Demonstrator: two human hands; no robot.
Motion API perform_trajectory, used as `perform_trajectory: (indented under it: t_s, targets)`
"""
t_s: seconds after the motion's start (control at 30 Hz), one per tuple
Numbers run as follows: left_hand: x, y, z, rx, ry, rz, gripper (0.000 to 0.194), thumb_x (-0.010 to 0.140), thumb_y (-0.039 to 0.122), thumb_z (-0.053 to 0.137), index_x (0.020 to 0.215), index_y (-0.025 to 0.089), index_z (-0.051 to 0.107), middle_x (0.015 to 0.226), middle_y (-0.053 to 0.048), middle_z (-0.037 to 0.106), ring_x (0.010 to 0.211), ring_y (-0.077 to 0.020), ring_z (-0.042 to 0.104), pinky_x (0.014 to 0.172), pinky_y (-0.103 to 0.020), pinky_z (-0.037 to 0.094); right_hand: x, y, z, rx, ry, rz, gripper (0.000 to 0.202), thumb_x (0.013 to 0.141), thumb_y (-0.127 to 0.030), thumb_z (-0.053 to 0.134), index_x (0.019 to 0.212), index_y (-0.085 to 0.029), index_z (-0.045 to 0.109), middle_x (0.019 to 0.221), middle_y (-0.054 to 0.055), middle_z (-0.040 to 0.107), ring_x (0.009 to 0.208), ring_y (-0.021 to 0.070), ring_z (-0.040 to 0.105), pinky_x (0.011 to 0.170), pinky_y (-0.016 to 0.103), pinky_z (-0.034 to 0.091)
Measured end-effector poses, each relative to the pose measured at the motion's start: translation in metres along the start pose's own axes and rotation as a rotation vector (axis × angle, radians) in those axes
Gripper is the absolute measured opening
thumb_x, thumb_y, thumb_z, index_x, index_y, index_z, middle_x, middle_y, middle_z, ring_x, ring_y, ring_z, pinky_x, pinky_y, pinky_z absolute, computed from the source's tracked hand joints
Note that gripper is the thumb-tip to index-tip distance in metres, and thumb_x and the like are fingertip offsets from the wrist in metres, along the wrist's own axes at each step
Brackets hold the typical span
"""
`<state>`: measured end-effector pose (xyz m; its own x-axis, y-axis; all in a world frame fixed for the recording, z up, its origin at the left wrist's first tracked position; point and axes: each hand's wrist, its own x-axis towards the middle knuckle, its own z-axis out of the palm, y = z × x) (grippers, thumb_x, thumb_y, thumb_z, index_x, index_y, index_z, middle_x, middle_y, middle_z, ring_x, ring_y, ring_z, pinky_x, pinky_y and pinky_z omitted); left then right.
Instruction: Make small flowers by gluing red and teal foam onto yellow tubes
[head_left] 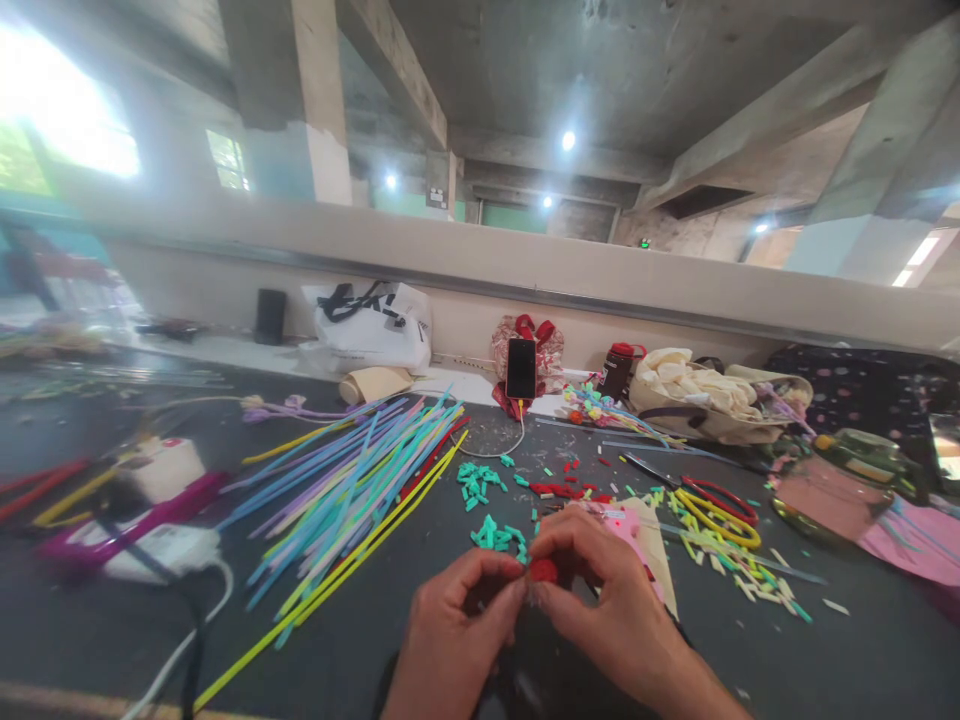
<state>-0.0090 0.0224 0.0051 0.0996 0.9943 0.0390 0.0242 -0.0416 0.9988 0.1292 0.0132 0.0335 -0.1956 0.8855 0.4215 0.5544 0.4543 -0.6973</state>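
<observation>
Just above the dark table, my left hand (472, 620) and my right hand (600, 590) come together, fingertips nearly touching. A small round red piece (544, 570) is pinched between them; its fine detail is too small to make out. My right thumb and forefinger close round it from the right, and my left thumb and forefinger meet its left side. Just beyond the fingers lie short turquoise pieces (491, 535) in small heaps. Short red pieces (570, 490) are scattered behind my right hand. A pink item (634, 530) on a beige sheet (661, 570) is partly hidden by it.
Long straw-like coloured strips (360, 500) spread to the left, near a power strip (161, 550). Scissors (720, 510) with red and yellow handles lie right, beside pale cut pieces (739, 565). A phone (521, 368), bottle (621, 370) and bags (375, 325) stand at the back.
</observation>
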Motion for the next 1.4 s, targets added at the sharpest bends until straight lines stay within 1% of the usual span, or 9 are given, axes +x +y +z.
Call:
perform_trajectory:
  t_s: [0.17, 0.43, 0.63, 0.73, 0.87, 1.03, 1.13, 1.27, 1.4]
  targets:
    - [0.005, -0.011, 0.002, -0.222, -0.016, -0.029, 0.022, 0.06, 0.025, 0.063, 0.08, 0.017, 0.061, 0.05, 0.005, 0.053, 0.035, -0.0058, 0.039, 0.035, -0.017, 0.03, 0.001, -0.001, -0.001, 0.012, 0.011, -0.025, 0.021, 0.062, 0.0, 0.052, 0.074, -0.017, 0.055, 0.075, 0.0, 0.053, 0.062, 0.0094, 0.05, 0.054, 0.019, 0.04]
    - [0.01, -0.016, 0.0, -0.222, -0.036, 0.0, 0.009, 0.057, 0.023, 0.066, 0.06, 0.015, 0.066, 0.044, 0.005, 0.049, 0.036, -0.005, 0.034, 0.036, -0.017, 0.026, 0.001, -0.001, 0.0, -0.01, 0.012, -0.039, 0.022, 0.062, -0.001, 0.051, 0.075, -0.019, 0.056, 0.073, -0.001, 0.054, 0.061, 0.0092, 0.05, 0.054, 0.02, 0.041]
    - [0.008, -0.014, -0.003, -0.227, 0.04, 0.067, 0.006, 0.054, 0.02, 0.069, 0.055, 0.015, 0.067, 0.054, 0.0, 0.056, 0.052, -0.0107, 0.047, 0.045, -0.018, 0.033, -0.004, -0.003, -0.005, -0.005, 0.004, 0.026, 0.043, 0.061, -0.009, 0.058, 0.1, -0.027, 0.052, 0.082, -0.003, 0.057, 0.059, 0.0096, 0.052, 0.054, 0.021, 0.043]
    - [0.005, -0.012, -0.006, -0.319, -0.002, -0.036, 0.009, 0.056, 0.023, 0.069, 0.059, 0.015, 0.066, 0.053, 0.001, 0.054, 0.047, -0.0081, 0.044, 0.043, -0.017, 0.033, -0.007, 0.0, -0.01, 0.096, 0.016, 0.052, 0.042, 0.064, -0.016, 0.057, 0.104, -0.028, 0.05, 0.096, 0.0, 0.055, 0.062, 0.0101, 0.052, 0.054, 0.021, 0.043]
    - [0.001, -0.012, -0.011, -0.606, -0.104, -0.232, 0.015, 0.059, 0.029, 0.068, 0.065, 0.016, 0.062, 0.039, 0.007, 0.042, 0.031, -0.0005, 0.024, 0.032, -0.013, 0.016, -0.008, 0.009, -0.007, 0.212, 0.09, 0.091, 0.02, 0.074, -0.027, 0.05, 0.093, -0.023, 0.057, 0.082, 0.001, 0.056, 0.061, 0.0115, 0.051, 0.051, 0.021, 0.041]
    - [0.002, -0.012, -0.014, -0.865, -0.351, -0.353, 0.018, 0.06, 0.028, 0.068, 0.056, 0.015, 0.056, 0.041, 0.007, 0.04, 0.032, 0.0007, 0.02, 0.03, -0.01, 0.014, -0.004, 0.01, 0.003, 0.253, 0.091, 0.111, 0.01, 0.074, -0.02, 0.052, 0.073, -0.018, 0.062, 0.063, -0.002, 0.05, 0.048, 0.0082, 0.047, 0.044, 0.019, 0.036]
    - [0.002, -0.011, -0.013, -0.956, -0.466, -0.406, 0.021, 0.059, 0.028, 0.068, 0.055, 0.014, 0.055, 0.044, 0.006, 0.042, 0.032, 0.0012, 0.022, 0.029, -0.009, 0.016, -0.001, 0.003, 0.004, 0.23, 0.099, 0.031, 0.012, 0.074, -0.016, 0.051, 0.077, -0.019, 0.063, 0.062, -0.001, 0.051, 0.051, 0.0093, 0.048, 0.046, 0.02, 0.037]
    - [-0.002, -0.013, -0.01, -1.03, -0.438, -0.479, 0.015, 0.064, 0.023, 0.064, 0.058, 0.012, 0.056, 0.043, 0.006, 0.041, 0.031, 0.002, 0.024, 0.029, -0.007, 0.018, 0.0, -0.003, 0.007, 0.175, 0.1, -0.122, 0.021, 0.072, -0.013, 0.052, 0.09, -0.02, 0.062, 0.073, 0.002, 0.056, 0.064, 0.0127, 0.053, 0.053, 0.021, 0.04]
    - [-0.003, -0.015, -0.007, -1.039, -0.415, -0.493, 0.012, 0.068, 0.023, 0.061, 0.063, 0.013, 0.057, 0.039, 0.007, 0.041, 0.028, 0.0013, 0.025, 0.028, -0.008, 0.018, -0.001, -0.002, 0.012, 0.166, 0.088, -0.16, 0.027, 0.071, -0.011, 0.052, 0.094, -0.021, 0.061, 0.079, 0.004, 0.056, 0.065, 0.0129, 0.053, 0.052, 0.021, 0.041]
